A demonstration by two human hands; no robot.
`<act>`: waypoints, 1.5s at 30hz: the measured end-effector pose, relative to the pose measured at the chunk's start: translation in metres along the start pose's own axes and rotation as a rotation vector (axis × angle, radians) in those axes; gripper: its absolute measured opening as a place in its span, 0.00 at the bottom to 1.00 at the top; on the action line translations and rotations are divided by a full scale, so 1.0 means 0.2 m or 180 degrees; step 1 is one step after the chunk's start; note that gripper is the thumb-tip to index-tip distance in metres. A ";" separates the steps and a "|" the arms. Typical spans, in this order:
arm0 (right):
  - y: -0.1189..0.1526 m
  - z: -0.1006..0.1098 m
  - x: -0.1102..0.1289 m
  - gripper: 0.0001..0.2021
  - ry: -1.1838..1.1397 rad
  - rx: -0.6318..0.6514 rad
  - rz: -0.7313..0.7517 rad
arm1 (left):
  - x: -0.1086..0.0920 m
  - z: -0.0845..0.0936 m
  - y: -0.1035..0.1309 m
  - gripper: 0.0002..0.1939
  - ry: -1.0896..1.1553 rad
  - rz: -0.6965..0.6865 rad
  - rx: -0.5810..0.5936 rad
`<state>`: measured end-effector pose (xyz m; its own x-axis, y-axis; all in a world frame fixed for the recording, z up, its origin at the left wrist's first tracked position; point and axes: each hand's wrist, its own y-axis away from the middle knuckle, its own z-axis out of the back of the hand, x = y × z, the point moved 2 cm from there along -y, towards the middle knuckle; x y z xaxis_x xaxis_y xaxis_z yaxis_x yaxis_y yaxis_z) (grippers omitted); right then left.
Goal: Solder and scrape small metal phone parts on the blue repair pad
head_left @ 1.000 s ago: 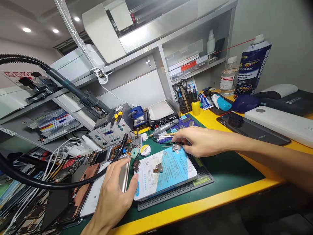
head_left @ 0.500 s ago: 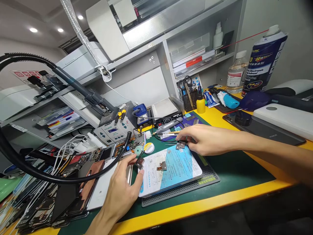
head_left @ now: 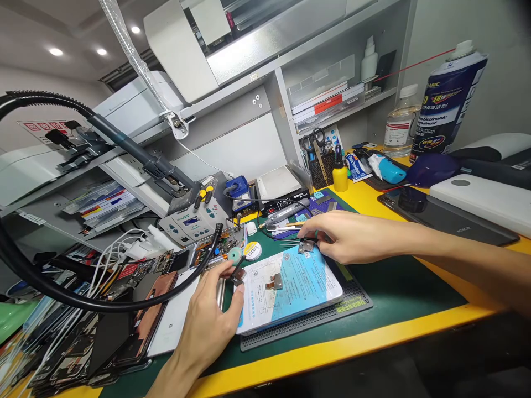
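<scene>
Head view: at lower centre the left hand (head_left: 211,307) lies spread beside a dark module (head_left: 237,277), while the curled right hand (head_left: 332,237), its grip unclear, sits over a metal module (head_left: 306,246), both near edges of the white-and-blue box (head_left: 311,284), where a stray nudge could tip them off.

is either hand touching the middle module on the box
No, the middle module lies on the box between the left hand and the right hand, touching neither.
</scene>
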<state>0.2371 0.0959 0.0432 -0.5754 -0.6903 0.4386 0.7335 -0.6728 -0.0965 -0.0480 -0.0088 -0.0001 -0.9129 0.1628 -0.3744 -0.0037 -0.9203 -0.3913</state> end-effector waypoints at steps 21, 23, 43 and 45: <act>0.01 0.01 0.01 0.13 0.0116 0.0025 -0.0002 | 0.01 0.01 0.00 0.22 0.0115 0.0100 0.0060; 0.00 0.01 0.01 0.13 0.0121 0.0024 -0.0008 | 0.01 0.01 0.00 0.21 0.0130 0.0109 0.0077; 0.00 0.00 -0.01 0.16 0.0088 0.0007 0.0013 | 0.04 -0.01 -0.01 0.20 0.0232 0.0282 0.0225; 0.00 0.00 -0.01 0.16 0.0082 0.0011 0.0002 | 0.04 -0.01 -0.01 0.20 0.0242 0.0298 0.0224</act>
<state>0.2382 0.0964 0.0422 -0.5840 -0.6974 0.4155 0.7351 -0.6714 -0.0937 -0.0538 -0.0048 -0.0033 -0.8771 0.0990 -0.4701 0.0491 -0.9549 -0.2928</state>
